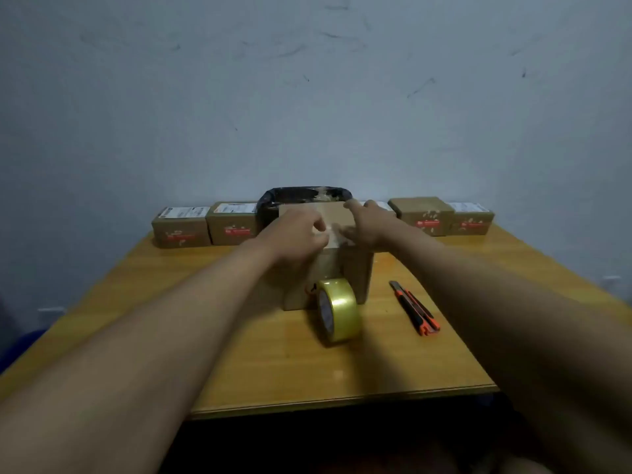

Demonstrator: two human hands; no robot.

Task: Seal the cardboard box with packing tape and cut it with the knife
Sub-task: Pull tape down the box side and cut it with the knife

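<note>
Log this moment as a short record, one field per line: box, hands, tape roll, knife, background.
box: cardboard box mid-table, flaps shut
left hand: on the box top, fingers curled at the seam
right hand: on the box top, fingers spread flat
tape roll: on edge on the table, against the box front, in neither hand
knife: flat on the table, right of the roll, untouched
background: four small boxes along the far edge, black-lined bin behind the box
</note>
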